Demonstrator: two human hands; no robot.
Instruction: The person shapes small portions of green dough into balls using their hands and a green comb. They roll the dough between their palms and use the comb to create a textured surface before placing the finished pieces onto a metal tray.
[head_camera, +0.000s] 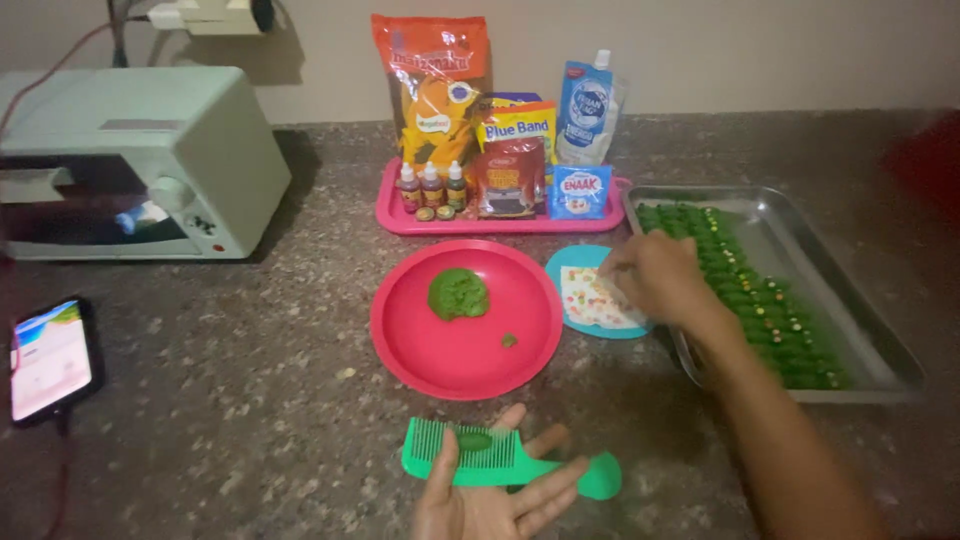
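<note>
My left hand (497, 497) lies palm up near the bottom edge and holds a green comb (505, 463), with a small piece of green dough (474, 440) pressed on its teeth. My right hand (655, 277) reaches over a small blue plate (565, 265) of white and coloured sprinkles (592, 298), fingertips pinched at them. Between the hands sits a red plate (520, 350) with a lump of green dough (458, 294) and a small crumb (509, 340).
A metal baking tray (860, 330) at the right holds rows of green shaped pieces (765, 305). A pink tray (395, 215) at the back carries packets and small bottles. A white toaster oven (140, 160) and a lit phone (52, 358) are at the left.
</note>
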